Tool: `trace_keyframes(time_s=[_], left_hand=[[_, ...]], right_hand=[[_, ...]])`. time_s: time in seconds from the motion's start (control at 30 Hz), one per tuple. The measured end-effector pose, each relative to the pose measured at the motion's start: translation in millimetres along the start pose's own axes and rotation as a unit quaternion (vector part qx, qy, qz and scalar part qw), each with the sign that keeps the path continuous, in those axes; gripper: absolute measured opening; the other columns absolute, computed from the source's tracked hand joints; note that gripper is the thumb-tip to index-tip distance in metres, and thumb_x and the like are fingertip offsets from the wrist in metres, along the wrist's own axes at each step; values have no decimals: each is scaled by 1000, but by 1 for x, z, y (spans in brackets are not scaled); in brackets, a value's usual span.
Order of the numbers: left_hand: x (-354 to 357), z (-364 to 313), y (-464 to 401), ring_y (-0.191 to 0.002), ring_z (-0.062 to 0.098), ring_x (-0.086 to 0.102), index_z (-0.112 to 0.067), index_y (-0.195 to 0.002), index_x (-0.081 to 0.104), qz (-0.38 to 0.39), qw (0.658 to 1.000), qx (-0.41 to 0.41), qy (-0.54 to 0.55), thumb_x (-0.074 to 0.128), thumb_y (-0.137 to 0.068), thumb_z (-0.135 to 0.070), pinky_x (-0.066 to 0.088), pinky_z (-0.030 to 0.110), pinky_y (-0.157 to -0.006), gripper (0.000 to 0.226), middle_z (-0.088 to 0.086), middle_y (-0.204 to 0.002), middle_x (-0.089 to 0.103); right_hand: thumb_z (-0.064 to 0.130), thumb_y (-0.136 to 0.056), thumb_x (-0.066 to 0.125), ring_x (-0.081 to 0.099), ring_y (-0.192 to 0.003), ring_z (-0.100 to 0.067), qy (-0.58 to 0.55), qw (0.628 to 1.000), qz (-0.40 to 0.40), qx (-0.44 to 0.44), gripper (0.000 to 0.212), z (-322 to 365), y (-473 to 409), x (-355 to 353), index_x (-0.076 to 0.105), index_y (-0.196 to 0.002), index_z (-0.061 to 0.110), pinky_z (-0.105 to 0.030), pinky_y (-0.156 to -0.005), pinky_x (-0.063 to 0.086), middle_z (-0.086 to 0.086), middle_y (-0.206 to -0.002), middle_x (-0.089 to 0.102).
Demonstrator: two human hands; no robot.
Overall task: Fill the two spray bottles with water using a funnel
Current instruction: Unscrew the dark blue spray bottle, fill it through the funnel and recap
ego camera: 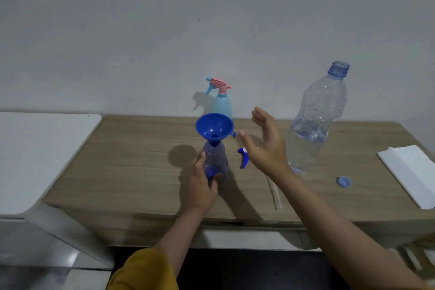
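Setting: plain grey-white wall [164, 30] behind a wood-grain counter [131, 172]; a white surface [35, 148] adjoins it on the left.

Item 1. Blue spray bottle [215, 162], translucent, head removed, upright near the counter's front edge. The left hand [202, 183] grips its lower body, fingers and thumb curled round it, apparently to steady it under the top-heavy load of Item 2.

Item 2. Blue funnel [214, 126], seated in the neck of Item 1, bowl open upward and ready to take a pour.

Item 3. Blue trigger head [243, 158], lying on the counter just right of Item 1, partly hidden by the right hand; presumably set aside so the neck is free.

Item 4. Light-blue spray bottle [222, 103] with pink-and-blue trigger head fitted, upright at the back by the wall. Its contents cannot be seen.

Item 5. Clear water bottle [315, 120], uncapped, standing right of the hands, water in its lower part only. Its blue cap [344, 182] lies separately near the front edge.

Item 6. Right hand [266, 146], raised between funnel and water bottle, fingers spread and relaxed, holding nothing; likely between grasps.

Item 7. White folded paper [409, 172], far right, probably for spills.
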State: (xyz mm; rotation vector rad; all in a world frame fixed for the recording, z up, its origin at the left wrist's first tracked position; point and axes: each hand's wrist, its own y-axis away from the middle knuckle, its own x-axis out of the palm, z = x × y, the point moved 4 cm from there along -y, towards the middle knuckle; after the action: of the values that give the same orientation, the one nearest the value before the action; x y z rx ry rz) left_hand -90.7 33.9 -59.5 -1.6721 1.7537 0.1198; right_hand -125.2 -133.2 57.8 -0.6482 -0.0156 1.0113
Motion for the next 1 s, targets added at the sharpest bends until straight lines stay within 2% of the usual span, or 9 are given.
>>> trace_keyframes(time_s=[0.17, 0.23, 0.3, 0.37, 0.47, 0.63, 0.77, 0.9, 1.0], left_hand=[[2, -5, 2, -122, 25, 50, -13, -142, 26, 3, 999, -50, 18, 69, -82, -17, 41, 26, -89, 74, 9, -142, 43], [0, -8, 1, -121, 21, 50, -13, -139, 25, -1, 997, -62, 40, 72, -78, -20, 42, 27, -88, 77, 6, -139, 44], [-3, -12, -2, -126, 15, 43, -13, -139, 21, -14, 994, -81, 70, 78, -72, -23, 41, 29, -95, 89, 3, -142, 38], [-8, -19, -7, -130, 11, 35, -17, -139, 17, -42, 989, -101, 97, 85, -63, -29, 35, 27, -102, 102, 2, -143, 32], [-17, -36, -19, -131, 10, 32, -23, -140, 14, -89, 981, -100, 143, 87, -53, -41, 31, 27, -102, 116, 4, -146, 27], [-25, -71, -38, -126, 12, 41, -18, -145, 10, -107, 975, -87, 177, 84, -64, -34, 38, 30, -96, 111, 0, -146, 29], [-25, -84, -46, -122, 14, 46, -20, -147, 11, -111, 970, -96, 194, 77, -65, -44, 43, 33, -99, 108, -8, -134, 38], [-23, -82, -52, -122, 17, 48, -18, -146, 16, -110, 965, -119, 205, 78, -66, -45, 46, 39, -100, 104, 1, -137, 43], [-21, -80, -54, -116, 16, 52, -15, -142, 25, -117, 964, -122, 206, 78, -72, -35, 50, 40, -95, 90, 0, -129, 48]], right_hand=[[7, -80, 69, 56, -102, -31, 139, 939, -238, -204, 37, 14, -1, -66, 57, -111, -8, -50, -82, 50, -22, -108, 57], [12, -78, 70, 53, -100, -33, 175, 917, -296, -201, 40, 12, -8, -92, 56, -112, -6, -50, -86, 47, -23, -107, 55], [19, -76, 72, 51, -102, -34, 190, 913, -321, -166, 49, 6, -18, -114, 53, -117, 1, -41, -95, 39, -22, -110, 53], [25, -76, 74, 50, -107, -35, 187, 922, -308, -141, 58, 0, -29, -129, 50, -124, 3, -35, -100, 34, -22, -116, 51], [35, -75, 76, 47, -117, -30, 175, 940, -262, -130, 74, -7, -46, -143, 43, -135, 6, -42, -103, 38, -18, -127, 48], [50, -72, 74, 47, -123, -25, 156, 960, -179, -148, 93, -16, -65, -143, 30, -146, 15, -51, -101, 43, 7, -135, 41], [47, -68, 76, 52, -117, -24, 157, 965, -150, -147, 97, -25, -70, -141, 28, -147, 19, -47, -98, 45, -4, -131, 51], [44, -64, 85, 52, -116, -17, 133, 972, -140, -131, 108, -39, -74, -139, 25, -150, 19, -23, -99, 42, 0, -131, 48], [41, -62, 88, 55, -106, -15, 148, 972, -139, -116, 111, -42, -77, -139, 22, -150, 26, -31, -88, 51, -8, -128, 51]])
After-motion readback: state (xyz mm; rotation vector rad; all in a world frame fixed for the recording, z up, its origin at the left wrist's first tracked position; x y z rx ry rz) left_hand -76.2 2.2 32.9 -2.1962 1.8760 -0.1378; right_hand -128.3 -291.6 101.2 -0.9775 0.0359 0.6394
